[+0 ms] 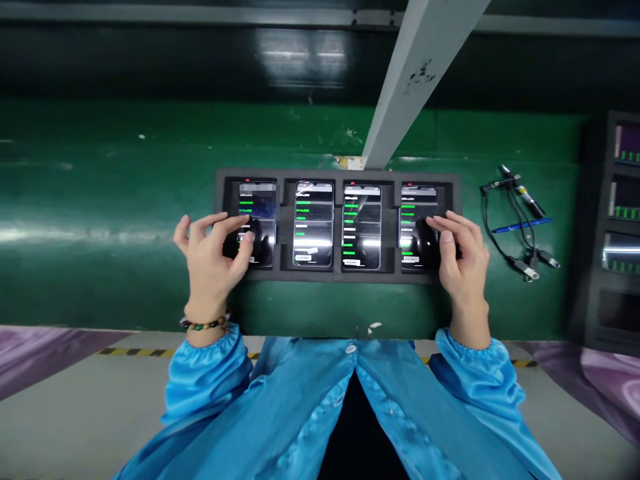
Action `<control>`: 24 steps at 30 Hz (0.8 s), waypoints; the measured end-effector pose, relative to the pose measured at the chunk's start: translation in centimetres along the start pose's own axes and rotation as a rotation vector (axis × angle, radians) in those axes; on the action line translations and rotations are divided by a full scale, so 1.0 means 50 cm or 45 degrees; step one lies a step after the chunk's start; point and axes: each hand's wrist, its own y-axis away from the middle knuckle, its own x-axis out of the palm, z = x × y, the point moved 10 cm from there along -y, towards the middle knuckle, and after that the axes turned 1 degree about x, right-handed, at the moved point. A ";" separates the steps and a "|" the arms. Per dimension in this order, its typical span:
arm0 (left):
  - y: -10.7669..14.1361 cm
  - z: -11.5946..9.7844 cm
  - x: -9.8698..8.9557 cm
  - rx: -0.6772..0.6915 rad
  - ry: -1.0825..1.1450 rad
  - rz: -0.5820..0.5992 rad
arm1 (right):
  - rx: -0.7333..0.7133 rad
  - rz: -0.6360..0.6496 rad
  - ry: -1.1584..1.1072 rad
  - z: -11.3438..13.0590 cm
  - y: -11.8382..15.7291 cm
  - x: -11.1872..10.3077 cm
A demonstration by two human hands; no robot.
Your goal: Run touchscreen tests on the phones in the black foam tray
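A dark foam tray (310, 275) lies on the green table with several smartphones set in its slots, their lit screens showing lines of green and white text. My left hand (213, 250) is over the tray's left end, fingers apart, its fingertips at the leftmost phone (265, 243). At the other end, my right hand (463, 253) has its fingers spread by the rightmost phone (419, 233). Between them sit two more phones, a left-middle one (313, 223) and a right-middle one (361, 223), untouched. Neither hand holds anything; whether the fingertips press the glass I cannot tell.
Right of the tray lie black cables (510, 250) with metal plugs, a blue pen (523, 225) and a black pen-like tool (527, 199). A second dark tray (593, 267) with phones stands at the far right. A grey metal post (420, 73) rises behind the tray.
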 end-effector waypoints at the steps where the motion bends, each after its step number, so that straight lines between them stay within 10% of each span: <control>1: 0.004 0.002 -0.004 0.010 -0.002 -0.003 | 0.003 -0.001 -0.002 -0.001 0.000 0.000; 6: -0.003 -0.046 -0.014 0.133 0.132 -0.027 | -0.022 0.007 0.014 0.002 0.000 0.002; 13: -0.044 -0.189 0.083 0.405 0.271 0.343 | 0.022 0.066 0.080 -0.010 -0.001 0.010; 24: -0.073 -0.189 0.110 0.328 0.220 0.345 | -0.022 0.066 0.060 -0.003 -0.002 0.011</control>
